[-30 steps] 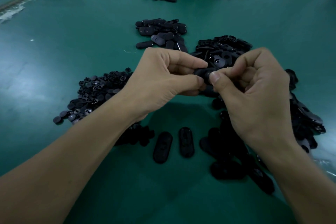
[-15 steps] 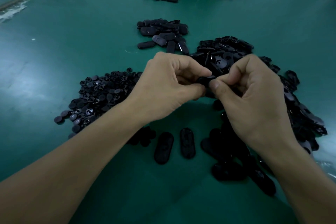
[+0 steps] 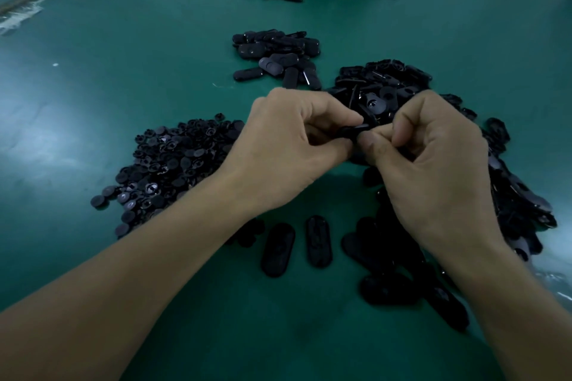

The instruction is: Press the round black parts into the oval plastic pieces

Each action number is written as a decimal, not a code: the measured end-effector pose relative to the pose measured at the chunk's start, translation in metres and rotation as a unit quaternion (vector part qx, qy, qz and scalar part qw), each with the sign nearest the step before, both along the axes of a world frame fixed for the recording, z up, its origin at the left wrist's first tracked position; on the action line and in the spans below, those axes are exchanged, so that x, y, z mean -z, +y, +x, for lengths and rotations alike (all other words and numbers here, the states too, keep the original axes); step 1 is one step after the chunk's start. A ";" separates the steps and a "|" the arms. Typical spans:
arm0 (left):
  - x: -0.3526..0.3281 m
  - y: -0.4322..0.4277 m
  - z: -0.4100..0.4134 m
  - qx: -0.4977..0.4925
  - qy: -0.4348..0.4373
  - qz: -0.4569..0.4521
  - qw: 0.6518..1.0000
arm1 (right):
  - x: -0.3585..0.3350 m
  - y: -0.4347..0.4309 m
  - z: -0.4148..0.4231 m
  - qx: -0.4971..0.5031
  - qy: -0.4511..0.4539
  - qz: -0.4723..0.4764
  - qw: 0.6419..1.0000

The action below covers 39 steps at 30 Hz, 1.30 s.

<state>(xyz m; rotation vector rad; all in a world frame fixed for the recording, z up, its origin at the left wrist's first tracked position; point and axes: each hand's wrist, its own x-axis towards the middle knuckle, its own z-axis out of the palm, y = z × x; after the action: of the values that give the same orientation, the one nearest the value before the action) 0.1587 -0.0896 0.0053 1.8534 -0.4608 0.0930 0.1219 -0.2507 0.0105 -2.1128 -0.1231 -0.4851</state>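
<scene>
Mostly hidden black piece [image 3: 352,132] between left hand [image 3: 288,148] and right hand [image 3: 433,167]

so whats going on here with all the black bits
A person is fitting small black parts together by hand over a green table. The left hand and right hand both pinch one black piece between them, above the table. Whether it is pressed home cannot be seen. Heaps of round parts lie on the left and oval pieces on the right; two ovals lie loose nearer the person.

Both hands — left [image 3: 291,145], right [image 3: 433,161] — pinch one oval piece [image 3: 351,130].
</scene>
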 end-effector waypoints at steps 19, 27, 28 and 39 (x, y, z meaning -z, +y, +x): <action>-0.003 0.001 -0.004 -0.033 -0.135 0.168 0.976 | 0.005 0.000 -0.003 -0.070 -0.027 -0.149 0.986; -0.004 0.001 0.001 -0.009 -0.015 0.065 0.998 | 0.007 -0.006 0.006 -0.018 -0.059 -0.136 0.989; -0.004 0.002 0.003 0.003 0.010 0.042 0.999 | 0.007 -0.008 0.007 -0.026 -0.050 -0.119 0.991; -0.007 0.006 0.005 0.036 0.117 -0.072 0.990 | 0.002 -0.009 0.008 -0.090 0.012 0.062 0.994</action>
<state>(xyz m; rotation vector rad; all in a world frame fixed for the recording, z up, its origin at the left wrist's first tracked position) 0.1637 -0.0837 0.0126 1.6792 -0.3474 -0.1346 0.1303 -0.2597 0.0083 -1.9639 -0.2608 -0.3500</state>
